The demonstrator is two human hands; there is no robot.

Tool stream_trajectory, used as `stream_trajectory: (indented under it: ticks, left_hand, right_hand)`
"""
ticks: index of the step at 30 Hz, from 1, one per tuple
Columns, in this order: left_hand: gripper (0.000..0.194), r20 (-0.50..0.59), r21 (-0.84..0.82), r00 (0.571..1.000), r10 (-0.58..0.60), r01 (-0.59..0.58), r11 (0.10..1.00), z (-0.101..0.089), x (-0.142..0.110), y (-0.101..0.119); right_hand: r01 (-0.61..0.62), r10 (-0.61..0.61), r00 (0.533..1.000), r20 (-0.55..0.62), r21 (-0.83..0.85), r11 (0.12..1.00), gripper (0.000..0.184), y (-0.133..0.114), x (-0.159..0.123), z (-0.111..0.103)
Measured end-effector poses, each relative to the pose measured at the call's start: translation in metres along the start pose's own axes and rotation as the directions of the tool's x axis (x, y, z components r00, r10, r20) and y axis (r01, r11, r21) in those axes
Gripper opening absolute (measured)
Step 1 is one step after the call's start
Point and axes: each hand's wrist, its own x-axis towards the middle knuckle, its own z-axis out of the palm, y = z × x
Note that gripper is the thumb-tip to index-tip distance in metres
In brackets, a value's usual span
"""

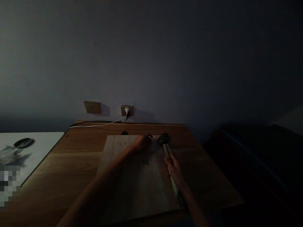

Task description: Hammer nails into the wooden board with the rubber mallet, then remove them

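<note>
The right hand (174,169) grips a likely hammer (164,139) along the right edge of the board (146,189); the left hand (140,142), near its far edge: cannot tell.

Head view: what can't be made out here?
All in the head view:
- Left hand: whether its fingertips pinch anything; too dark, too small.
- Wooden-handled hammer with dark head: grip partly covered by the right hand; head's material lost in shadow.
- Small shiny bits on the pale rectangular board: too small.
- Crumpled greyish item, left edge: blurred, cut off.
</note>
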Motion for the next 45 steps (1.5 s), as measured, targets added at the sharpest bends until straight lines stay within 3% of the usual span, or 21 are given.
stream_trajectory:
  ticks: [4,8,14,17,19,20,23,26,28,31,36,42,45]
  left_hand:
    - [0.048,0.010,-0.024,1.000,0.001,-0.001,1.000,0.002,0.000,-0.002]
    - [0.053,0.034,-0.021,0.999,0.010,-0.009,1.000,0.002,0.002,-0.005]
    - [0.033,0.143,0.031,0.988,0.059,-0.064,0.998,-0.025,-0.010,0.006]
    - [0.023,0.313,0.132,0.932,0.184,-0.235,0.963,-0.038,-0.029,0.028]
    - [0.018,0.430,0.252,0.871,0.237,-0.367,0.895,-0.038,-0.041,0.046]
    - [0.020,0.447,0.317,0.863,0.235,-0.398,0.861,-0.035,-0.047,0.054]
    - [0.020,0.404,0.475,0.896,0.185,-0.378,0.795,-0.018,-0.057,0.072]
    - [0.024,0.393,0.540,0.908,0.149,-0.359,0.761,0.000,-0.059,0.082]
    - [0.026,0.409,0.549,0.902,0.138,-0.364,0.752,0.004,-0.058,0.086]
    - [0.021,0.390,0.521,0.915,0.106,-0.314,0.794,-0.002,-0.054,0.087]
    - [0.016,0.323,0.389,0.942,0.085,-0.214,0.896,-0.028,-0.048,0.079]
    - [0.019,0.304,0.178,0.943,0.137,-0.198,0.964,-0.033,-0.049,0.061]
    - [0.020,0.165,0.192,0.982,0.091,-0.122,0.974,-0.032,-0.045,0.048]
  right_hand:
    - [0.083,-0.079,0.993,0.088,-0.043,0.996,0.041,-0.010,0.005,0.012]
    - [0.094,-0.081,0.987,0.140,-0.090,0.992,0.037,-0.018,0.005,0.020]
    - [-0.041,0.034,0.992,0.122,0.051,0.998,0.040,-0.019,-0.010,0.011]
    - [-0.093,0.089,0.993,0.078,0.057,0.994,0.050,-0.005,-0.017,0.006]
    - [-0.137,0.135,0.990,0.045,0.051,0.989,0.064,0.007,-0.021,0.005]
    - [-0.161,0.160,0.987,0.033,0.041,0.986,0.073,0.013,-0.022,0.004]
    - [-0.114,0.114,0.994,-0.002,0.006,0.994,0.079,0.024,-0.024,0.003]
    - [0.072,-0.072,0.997,-0.012,-0.009,0.997,0.062,0.024,-0.024,0.001]
    - [0.115,-0.115,0.993,0.006,0.001,0.993,0.056,0.021,-0.023,0.000]
    - [0.070,-0.070,0.998,-0.002,0.021,0.997,0.056,0.021,-0.025,0.002]
    - [-0.111,0.111,0.994,0.016,0.009,0.994,0.071,0.023,-0.028,0.005]
    - [0.005,-0.005,1.000,0.003,0.009,1.000,0.071,0.021,-0.026,0.003]
    - [-0.016,0.016,1.000,0.012,0.004,1.000,0.070,0.022,-0.026,0.004]
